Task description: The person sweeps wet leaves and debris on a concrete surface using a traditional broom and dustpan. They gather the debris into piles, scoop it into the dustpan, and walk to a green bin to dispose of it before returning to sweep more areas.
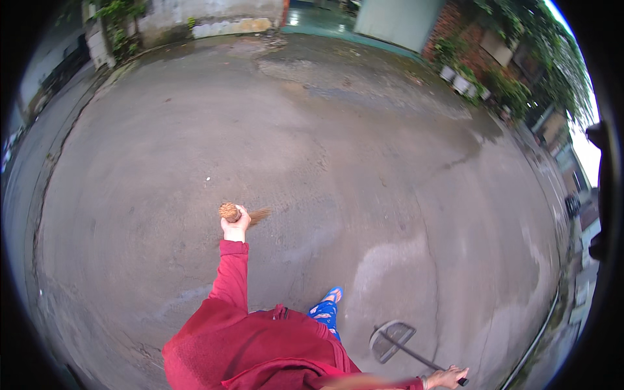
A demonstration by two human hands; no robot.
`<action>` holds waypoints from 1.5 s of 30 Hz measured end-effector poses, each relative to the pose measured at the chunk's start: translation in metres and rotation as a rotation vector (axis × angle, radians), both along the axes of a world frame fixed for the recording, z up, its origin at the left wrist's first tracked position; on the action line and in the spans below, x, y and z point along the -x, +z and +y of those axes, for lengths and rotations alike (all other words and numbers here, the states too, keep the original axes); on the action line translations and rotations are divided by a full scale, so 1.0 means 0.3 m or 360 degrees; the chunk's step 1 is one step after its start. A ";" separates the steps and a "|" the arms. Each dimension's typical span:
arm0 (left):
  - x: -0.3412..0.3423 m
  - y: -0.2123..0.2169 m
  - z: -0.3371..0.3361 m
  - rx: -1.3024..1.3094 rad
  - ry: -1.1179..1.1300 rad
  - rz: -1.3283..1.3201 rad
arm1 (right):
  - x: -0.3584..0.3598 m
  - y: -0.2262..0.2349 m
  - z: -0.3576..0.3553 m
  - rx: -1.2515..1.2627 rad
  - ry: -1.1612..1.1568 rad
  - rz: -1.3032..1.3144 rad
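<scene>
Sweeping gear in both hands, out on a big stretch of bare concrete yard (390, 162). Left hand (235, 224) is wrapped shut around the top end of a straw broom (242, 213), arm in a red sleeve (233, 279) stretched out forward, with the bristles fanning off to the right just beyond the fist, seemingly down near the ground. Right hand (446, 377) sits at the bottom edge of the view, fingers closed on the long dark handle of a grey dustpan (390, 339), whose scoop looks to be resting on the concrete just right of the person's leg in blue patterned trousers (325, 311).

As for how far along it is: honestly the ground looks pretty clean already. I can only spot a small white speck (208, 179) a bit ahead of the broom, plus damp patches and some grit toward the far wall (214, 19). I can't make out any pile of sweepings, and can't tell whether anything sits in the pan. My guess is most of it's done or there wasn't much to begin with, edges by the potted plants (465, 81) maybe left.
</scene>
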State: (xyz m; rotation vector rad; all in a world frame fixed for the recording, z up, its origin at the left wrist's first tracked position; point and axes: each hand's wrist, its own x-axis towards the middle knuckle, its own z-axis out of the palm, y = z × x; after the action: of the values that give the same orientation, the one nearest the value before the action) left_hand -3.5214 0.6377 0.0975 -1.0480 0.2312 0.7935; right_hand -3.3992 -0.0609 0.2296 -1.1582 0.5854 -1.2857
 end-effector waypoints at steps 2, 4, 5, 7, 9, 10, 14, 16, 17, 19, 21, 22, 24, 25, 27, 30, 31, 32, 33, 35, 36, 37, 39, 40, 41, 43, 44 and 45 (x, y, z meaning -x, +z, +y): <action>-0.073 -0.001 -0.002 0.0291 0.0185 -0.0290 | -0.201 -0.020 0.050 0.0231 -0.0024 -0.0341; -0.142 -0.002 0.001 0.0366 0.0063 -0.0387 | -0.415 -0.019 0.103 0.0539 -0.0119 0.0272; -0.195 -0.010 0.003 0.0437 0.0062 -0.0527 | -0.519 -0.016 0.128 0.0467 0.0061 0.0227; -0.301 -0.042 -0.019 0.0269 0.0347 -0.0096 | -0.740 0.007 0.180 0.0794 0.0034 0.0145; -0.427 -0.052 0.009 0.0091 0.0409 0.0469 | -0.955 0.034 0.235 0.0970 0.0105 -0.0062; -0.461 -0.061 0.022 0.0047 0.0393 0.0529 | -1.058 0.040 0.264 0.0729 0.0265 0.0154; -0.478 -0.121 0.073 0.0137 0.0595 0.1167 | -1.393 0.006 0.385 0.0331 0.0591 0.0458; -0.456 -0.160 0.112 0.0166 0.0801 0.1277 | -1.517 -0.037 0.461 0.0339 0.0615 0.0513; -0.463 -0.177 0.142 0.0108 0.0803 0.1242 | -1.576 -0.057 0.510 0.0252 0.0625 0.0588; -0.517 -0.205 0.225 0.0122 0.0952 0.1262 | -1.669 -0.079 0.605 0.0157 0.0538 0.0564; -0.610 -0.202 0.334 0.0094 0.1021 0.1404 | -1.756 -0.064 0.715 0.0117 0.0534 0.0511; -0.690 -0.196 0.403 0.0057 0.1056 0.1438 | -1.798 -0.042 0.775 0.0120 0.0567 0.0448; -0.882 -0.171 0.542 0.0149 0.1123 0.1438 | -1.897 0.020 0.908 0.0075 0.0571 0.0257; -0.987 -0.162 0.593 0.0053 0.1027 0.1515 | -1.948 0.056 0.975 0.0062 0.0551 0.0131; -1.187 -0.148 0.663 -0.0058 0.0854 0.1469 | -2.051 0.129 1.117 0.0094 0.0561 0.0006; -1.453 -0.135 0.741 -0.0146 0.0547 0.1495 | -2.213 0.193 1.353 0.0129 0.0664 -0.0170; -1.552 -0.137 0.759 -0.0344 0.0362 0.1482 | -2.271 0.200 1.436 0.0091 0.0707 -0.0136; -1.624 -0.135 0.786 -0.0593 0.0261 0.1404 | -2.332 0.194 1.524 0.0164 0.0823 -0.0124; -1.683 -0.125 0.836 -0.0450 0.0197 0.1013 | -2.398 0.186 1.611 0.0099 0.0804 -0.0119; -1.784 -0.100 0.940 -0.0151 0.0191 0.0107 | -2.543 0.158 1.794 0.0082 0.0948 -0.0115; -1.831 -0.083 0.991 0.0132 0.0248 -0.0190 | -2.626 0.148 1.891 -0.0026 0.0943 -0.0095; -1.885 -0.069 1.044 0.0250 0.0222 -0.0486 | -2.702 0.134 1.982 0.0085 0.1046 -0.0094; -2.001 -0.033 1.160 0.0324 0.0201 -0.0542 | -2.863 0.123 2.170 0.0256 0.1163 -0.0109; -2.069 -0.013 1.219 0.0244 0.0139 -0.0496 | -2.943 0.125 2.263 0.0125 0.1111 -0.0042; -2.140 0.007 1.277 0.0214 0.0113 -0.0487 | -3.018 0.131 2.356 0.0110 0.1133 -0.0017; -2.217 0.046 1.340 0.0147 0.0039 -0.0322 | -3.156 0.154 2.534 0.0063 0.1226 0.0133; -2.242 0.069 1.381 -0.0013 0.0001 -0.0342 | -3.211 0.163 2.613 0.0136 0.1369 0.0067; -2.281 0.088 1.422 -0.0078 0.0013 -0.0245 | -3.279 0.180 2.698 0.0157 0.1445 0.0065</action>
State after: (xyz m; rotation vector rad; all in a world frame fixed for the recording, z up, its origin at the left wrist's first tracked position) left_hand -2.8372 1.0644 0.1238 -1.0589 0.0760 0.7184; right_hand -2.4156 0.7484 0.2836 -1.3079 -0.0149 -0.5091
